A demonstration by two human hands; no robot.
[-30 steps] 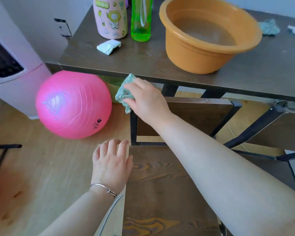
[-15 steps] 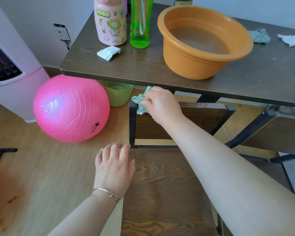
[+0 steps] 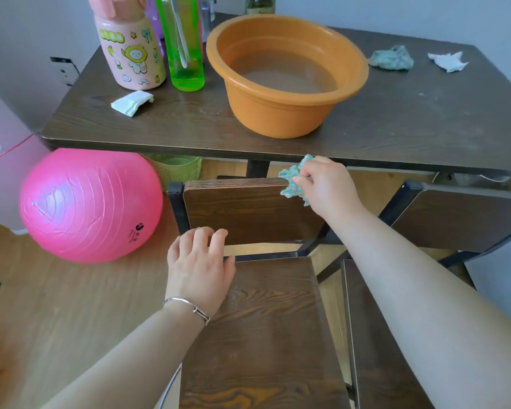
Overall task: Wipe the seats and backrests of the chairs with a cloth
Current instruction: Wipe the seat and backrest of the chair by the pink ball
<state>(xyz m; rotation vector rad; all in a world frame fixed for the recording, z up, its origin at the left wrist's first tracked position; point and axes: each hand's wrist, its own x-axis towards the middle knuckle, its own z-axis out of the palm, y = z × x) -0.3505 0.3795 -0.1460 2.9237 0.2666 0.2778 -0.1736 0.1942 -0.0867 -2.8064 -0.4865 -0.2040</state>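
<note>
A dark wood chair stands in front of me, with its seat (image 3: 266, 335) below and its backrest (image 3: 242, 211) tucked against the table edge. My right hand (image 3: 328, 184) grips a crumpled teal cloth (image 3: 294, 181) and presses it on the right end of the backrest's top edge. My left hand (image 3: 199, 267) lies flat, fingers spread, on the back left corner of the seat; a silver bracelet is on its wrist. A second chair of the same kind stands on the right, its seat (image 3: 375, 349) partly hidden by my right forearm and its backrest (image 3: 466, 219) showing beyond it.
The dark table (image 3: 425, 119) carries an orange basin (image 3: 286, 81) of water, a pink bottle (image 3: 130, 54), a green bottle (image 3: 186, 45), a folded tissue (image 3: 132, 103), another teal cloth (image 3: 391, 59) and a crumpled tissue (image 3: 447, 62). A pink ball (image 3: 90, 205) rests on the wooden floor at left, a green basket (image 3: 176, 169) behind it.
My right hand has slid the cloth from the left end of the backrest's top edge to its right end. My left hand stays on the seat corner.
</note>
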